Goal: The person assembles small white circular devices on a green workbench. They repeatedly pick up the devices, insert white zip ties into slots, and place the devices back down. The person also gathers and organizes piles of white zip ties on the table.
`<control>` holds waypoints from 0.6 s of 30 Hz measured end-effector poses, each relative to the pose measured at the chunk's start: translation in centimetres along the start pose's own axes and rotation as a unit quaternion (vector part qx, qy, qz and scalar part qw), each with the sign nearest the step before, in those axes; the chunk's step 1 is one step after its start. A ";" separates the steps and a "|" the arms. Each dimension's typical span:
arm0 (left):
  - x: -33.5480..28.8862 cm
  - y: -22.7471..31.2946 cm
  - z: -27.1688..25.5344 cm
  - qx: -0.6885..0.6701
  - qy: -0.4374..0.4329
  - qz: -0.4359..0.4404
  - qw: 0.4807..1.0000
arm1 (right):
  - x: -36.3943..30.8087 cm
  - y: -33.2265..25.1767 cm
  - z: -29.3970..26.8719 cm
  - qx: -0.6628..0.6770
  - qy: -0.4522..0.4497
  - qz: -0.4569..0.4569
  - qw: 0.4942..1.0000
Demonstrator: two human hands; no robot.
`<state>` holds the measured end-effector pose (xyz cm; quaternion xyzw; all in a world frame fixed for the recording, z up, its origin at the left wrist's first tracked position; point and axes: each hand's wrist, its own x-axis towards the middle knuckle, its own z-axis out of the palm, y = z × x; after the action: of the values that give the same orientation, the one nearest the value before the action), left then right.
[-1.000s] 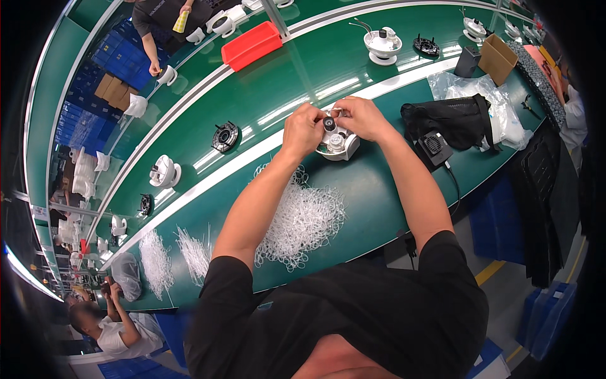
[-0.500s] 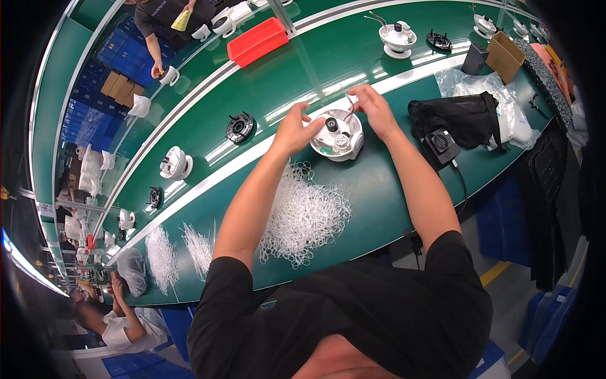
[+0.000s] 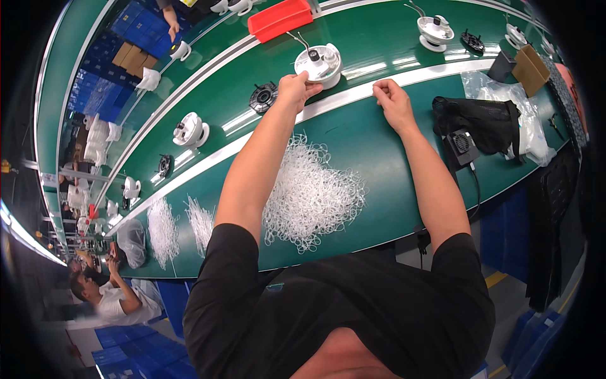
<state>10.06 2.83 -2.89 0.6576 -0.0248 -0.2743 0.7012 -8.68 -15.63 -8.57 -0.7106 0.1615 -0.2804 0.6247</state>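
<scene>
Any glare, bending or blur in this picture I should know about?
Head view: bright glare streaks the green surface; head view, too: the long white strip bows and the corners go black; head view again: the white unit with the black knob looks fairly crisp, the distant white items at far left small and soft.

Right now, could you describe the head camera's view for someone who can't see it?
A person's left hand is at the near rim of a round white housing with a black knob on a green assembly line; the right hand, half curled, is apart from it. A heap of thin white loops lies on the near worktop. More white housings dot the line.
</scene>
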 end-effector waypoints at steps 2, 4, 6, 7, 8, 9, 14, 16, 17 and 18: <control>0.1 -0.4 -0.9 -0.032 0.004 0.022 0.999 | 0.2 0.1 0.0 0.012 0.002 0.000 1.000; -1.2 -0.3 -0.9 -0.012 0.023 0.018 1.000 | 0.1 0.2 -0.1 0.009 -0.002 0.004 1.000; -3.7 0.6 -1.8 0.249 -0.069 0.072 0.963 | 0.0 0.1 -0.3 0.004 0.000 0.016 1.000; -4.8 0.7 -2.6 0.372 -0.115 0.096 0.916 | 0.0 0.0 -0.3 -0.005 -0.003 0.016 1.000; -5.7 0.5 -3.4 0.425 -0.170 0.120 0.881 | 0.0 0.0 -0.2 -0.014 -0.006 0.017 1.000; -6.7 -0.1 -4.3 0.447 -0.231 0.167 0.848 | 0.0 0.1 -0.1 -0.021 -0.011 0.015 1.000; -11.3 -1.1 -3.4 0.604 -0.286 0.206 0.715 | 0.0 0.3 0.2 -0.079 -0.022 -0.009 0.997; -11.9 -1.4 -2.6 0.627 -0.276 0.191 0.703 | 0.0 0.2 0.2 -0.079 -0.026 -0.016 0.996; -12.2 -1.3 -2.1 0.630 -0.273 0.177 0.705 | 0.0 0.2 0.1 -0.079 -0.027 -0.019 0.996; -12.4 -1.2 -1.8 0.634 -0.269 0.165 0.706 | 0.0 0.1 0.1 -0.081 -0.029 -0.021 0.996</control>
<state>-0.18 9.62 -0.22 0.8310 -0.4885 -0.2394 0.1163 -8.57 -15.56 -8.70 -0.7697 0.1507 -0.2589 0.5638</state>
